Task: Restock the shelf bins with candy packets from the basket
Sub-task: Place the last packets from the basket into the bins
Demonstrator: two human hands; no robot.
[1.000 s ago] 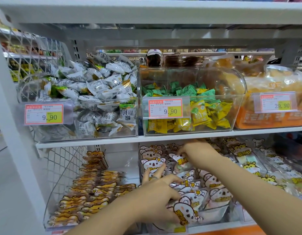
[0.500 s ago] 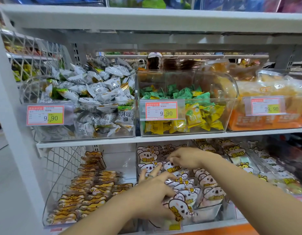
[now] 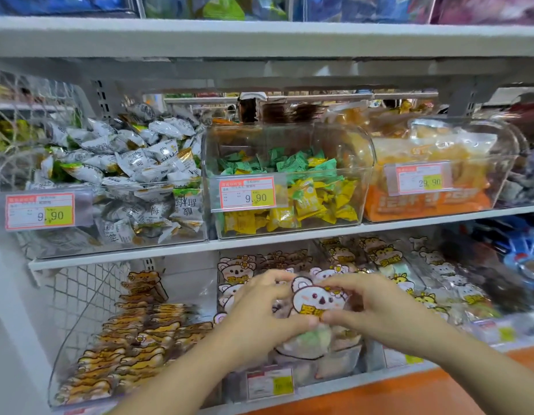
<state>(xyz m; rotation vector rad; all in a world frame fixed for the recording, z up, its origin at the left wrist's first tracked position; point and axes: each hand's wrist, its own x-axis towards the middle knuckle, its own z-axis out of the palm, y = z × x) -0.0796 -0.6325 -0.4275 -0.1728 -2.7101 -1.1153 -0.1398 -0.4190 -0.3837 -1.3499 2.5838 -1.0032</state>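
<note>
A koala-print candy packet (image 3: 315,299) stands upright over the middle clear bin (image 3: 334,365) on the lower shelf. My left hand (image 3: 261,313) grips its left side and lower edge with curled fingers. My right hand (image 3: 370,307) pinches its right side, thumb under the yellow label. More koala packets (image 3: 234,268) fill the bin behind and below. The basket is out of view.
Left lower bin holds brown bear packets (image 3: 134,339); right lower bin holds yellow animal packets (image 3: 379,253). Upper shelf bins hold white plum candies (image 3: 125,163), green and yellow candies (image 3: 292,190) and orange bags (image 3: 427,202). An orange ledge (image 3: 409,393) runs below.
Both hands have come together on one koala packet and lifted it upright. My right hand pulled back from deep in the bin. The view has tilted up slightly.
</note>
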